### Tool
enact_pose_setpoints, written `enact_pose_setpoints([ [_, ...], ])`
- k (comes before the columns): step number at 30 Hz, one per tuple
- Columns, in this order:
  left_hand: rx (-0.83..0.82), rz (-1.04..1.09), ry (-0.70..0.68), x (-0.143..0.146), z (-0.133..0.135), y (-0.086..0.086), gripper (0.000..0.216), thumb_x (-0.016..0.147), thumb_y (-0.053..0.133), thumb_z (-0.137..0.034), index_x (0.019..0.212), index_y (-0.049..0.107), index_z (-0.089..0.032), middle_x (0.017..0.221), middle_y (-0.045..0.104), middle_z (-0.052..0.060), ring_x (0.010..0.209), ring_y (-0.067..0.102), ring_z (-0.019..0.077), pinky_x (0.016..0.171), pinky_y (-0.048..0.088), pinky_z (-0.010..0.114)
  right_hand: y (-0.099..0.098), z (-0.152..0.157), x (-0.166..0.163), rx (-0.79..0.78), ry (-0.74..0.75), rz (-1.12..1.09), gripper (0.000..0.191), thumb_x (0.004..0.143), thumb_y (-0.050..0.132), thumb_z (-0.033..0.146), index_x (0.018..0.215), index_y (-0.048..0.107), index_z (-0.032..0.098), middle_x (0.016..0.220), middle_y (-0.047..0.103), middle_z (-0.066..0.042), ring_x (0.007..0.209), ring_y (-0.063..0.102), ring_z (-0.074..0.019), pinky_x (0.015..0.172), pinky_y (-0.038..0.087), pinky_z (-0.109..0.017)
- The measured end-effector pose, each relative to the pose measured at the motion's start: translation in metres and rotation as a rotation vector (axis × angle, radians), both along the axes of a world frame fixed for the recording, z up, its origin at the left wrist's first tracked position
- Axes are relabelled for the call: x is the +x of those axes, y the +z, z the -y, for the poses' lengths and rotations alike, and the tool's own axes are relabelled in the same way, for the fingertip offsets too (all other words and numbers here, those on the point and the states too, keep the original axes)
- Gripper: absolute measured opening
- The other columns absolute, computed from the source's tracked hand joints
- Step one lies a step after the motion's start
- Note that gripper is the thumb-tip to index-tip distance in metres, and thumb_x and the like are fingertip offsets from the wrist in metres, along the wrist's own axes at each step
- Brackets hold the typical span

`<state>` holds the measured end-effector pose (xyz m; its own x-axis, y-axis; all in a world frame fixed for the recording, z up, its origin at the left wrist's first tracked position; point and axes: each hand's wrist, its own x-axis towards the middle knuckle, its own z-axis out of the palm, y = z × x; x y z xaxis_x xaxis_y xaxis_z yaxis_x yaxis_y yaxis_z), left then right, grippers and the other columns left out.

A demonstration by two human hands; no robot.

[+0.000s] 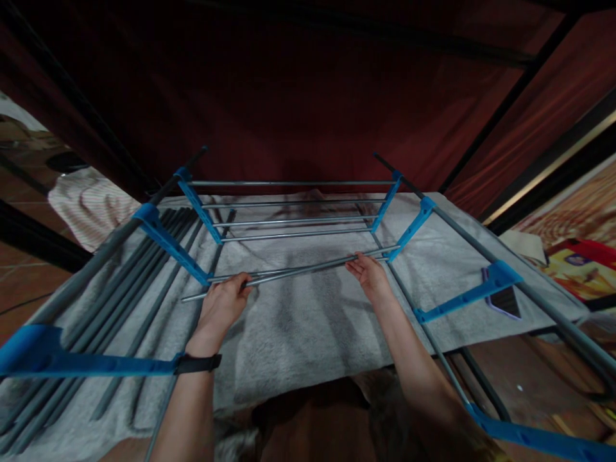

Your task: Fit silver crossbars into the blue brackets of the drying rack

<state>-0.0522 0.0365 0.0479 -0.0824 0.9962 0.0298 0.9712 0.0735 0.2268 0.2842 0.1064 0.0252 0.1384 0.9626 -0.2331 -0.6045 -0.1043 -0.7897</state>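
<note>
Across the middle of the rack [464, 235], both hands have one thin metal rod [298, 271]. Left hand [225, 300]: fingers clamped on the rod near its left end, back of hand up, rod end poking out past the far side of the hand. Right hand [369, 274]: thumb and fingertips pinching the rod toward its right end, remaining fingers loosely curled below. Rod sits at a slant, right end farther back and close to the lower end of the right-hand blue bracket [411, 230]. Left end overshoots the matching left-hand blue bracket [176, 249]. Can't tell if the right end touches its bracket.

Second rod [260, 274] runs just beside the held one, between the same two brackets; the pair cross at a shallow angle. Farther back, four parallel crossbars [293, 222] span the rear brackets. Nearer brackets flank the forearms, one per side.

Loose grey tubes [120, 282] lie in a bunch on the left part of the grey cloth [308, 340]. Black wristband [198, 364] on the left wrist. Phone [503, 303] lies on the cloth at right, partly behind a bracket. Dark red curtain [298, 115] hangs behind everything.
</note>
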Motion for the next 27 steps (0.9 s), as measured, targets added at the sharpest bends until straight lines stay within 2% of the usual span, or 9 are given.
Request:
enact_pose_setpoints([
  [5,0.039,-0.031,-0.029,0.003,0.003,0.003,0.024,0.088,0.051,-0.023,0.107,0.065,-0.023,0.103,0.073,0.006,0.098,0.066,0.0247,0.085,0.043,0.033,-0.002,0.004,0.0,-0.043,-0.066,-0.009,0.012,0.075,0.07,0.014,0.071,0.06,0.019,0.066,0.071,0.0,0.064,0.069,-0.0143,0.071,0.061,-0.03],
  [9,0.07,-0.062,-0.036,0.003,0.005,0.005,0.024,0.087,0.05,-0.018,0.105,0.065,-0.023,0.104,0.072,0.005,0.1,0.065,0.0241,0.09,0.042,0.034,-0.005,0.004,0.005,-0.081,-0.092,-0.014,0.013,0.082,0.063,0.013,0.07,0.059,0.018,0.06,0.067,0.001,0.059,0.067,-0.0124,0.068,0.061,-0.027],
  [14,0.083,-0.114,0.005,0.003,0.008,0.005,0.024,0.087,0.048,-0.016,0.103,0.065,-0.022,0.103,0.072,0.007,0.101,0.064,0.0244,0.091,0.04,0.036,-0.007,0.001,0.011,-0.209,-0.113,-0.047,0.021,0.089,0.055,0.012,0.069,0.056,0.018,0.053,0.062,0.003,0.053,0.064,-0.0095,0.065,0.061,-0.023],
  [27,0.114,-0.223,0.056,0.0,0.009,0.0,0.033,0.094,0.035,-0.019,0.1,0.067,-0.021,0.097,0.07,0.01,0.099,0.061,0.0264,0.098,0.035,0.044,-0.009,0.0,0.013,-0.253,-0.099,-0.072,0.02,0.091,0.05,0.011,0.075,0.058,0.019,0.067,0.068,0.0,0.064,0.067,-0.0097,0.071,0.061,-0.022],
])
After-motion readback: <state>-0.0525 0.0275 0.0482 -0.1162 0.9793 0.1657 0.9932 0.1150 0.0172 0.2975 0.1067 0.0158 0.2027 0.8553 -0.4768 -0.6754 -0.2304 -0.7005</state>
